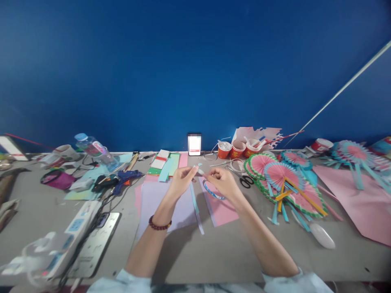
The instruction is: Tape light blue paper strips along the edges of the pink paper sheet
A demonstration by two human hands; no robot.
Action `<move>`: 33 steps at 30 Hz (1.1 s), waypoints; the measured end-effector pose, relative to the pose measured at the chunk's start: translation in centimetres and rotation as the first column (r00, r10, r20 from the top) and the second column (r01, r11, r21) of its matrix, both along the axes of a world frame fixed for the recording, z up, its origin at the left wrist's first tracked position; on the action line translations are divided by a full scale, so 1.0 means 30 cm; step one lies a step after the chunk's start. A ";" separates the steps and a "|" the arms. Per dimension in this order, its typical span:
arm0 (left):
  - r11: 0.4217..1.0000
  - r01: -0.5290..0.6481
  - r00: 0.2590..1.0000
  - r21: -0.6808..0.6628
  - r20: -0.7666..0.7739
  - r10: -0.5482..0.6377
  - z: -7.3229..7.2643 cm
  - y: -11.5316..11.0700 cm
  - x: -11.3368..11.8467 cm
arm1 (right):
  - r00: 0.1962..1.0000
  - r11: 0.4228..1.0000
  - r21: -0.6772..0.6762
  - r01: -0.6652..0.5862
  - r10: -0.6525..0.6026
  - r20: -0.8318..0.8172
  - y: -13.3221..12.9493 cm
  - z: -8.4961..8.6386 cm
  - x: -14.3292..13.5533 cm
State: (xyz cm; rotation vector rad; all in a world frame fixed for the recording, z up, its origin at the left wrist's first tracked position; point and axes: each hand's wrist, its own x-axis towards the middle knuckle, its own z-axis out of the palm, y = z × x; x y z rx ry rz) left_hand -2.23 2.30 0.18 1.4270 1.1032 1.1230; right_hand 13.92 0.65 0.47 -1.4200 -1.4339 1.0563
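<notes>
My left hand [183, 179] and my right hand [222, 182] are raised over the middle of the table, fingertips pinched close together. Between them is a small whitish piece [200, 171], blurred, which both hands seem to grip by its ends. Lavender paper [165, 205] lies below my left hand, with a light blue strip [194, 198] along its right side. Under my right hand are pink paper [224, 213] and a blue-and-white ring of tape [214, 191], partly hidden by the hand.
Pleated paper fans [282, 177], black-handled scissors [246, 182] and red cups [237, 149] are on the right. A lit phone [194, 144] leans on the wall. Leftward are a blue glue gun [125, 177], a bottle [97, 149], a power strip [71, 236] and another phone [96, 244].
</notes>
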 end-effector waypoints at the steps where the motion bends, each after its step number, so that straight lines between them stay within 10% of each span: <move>1: 1.000 0.008 1.000 -0.012 0.009 -0.008 0.001 0.001 -0.001 | 1.000 1.000 0.006 -0.006 0.006 -0.002 -0.001 0.003 0.000; 33: 0.998 -0.067 0.998 -0.015 -0.001 0.067 -0.002 0.003 0.018 | 0.977 0.996 0.015 -0.092 0.093 -0.190 0.000 0.000 0.003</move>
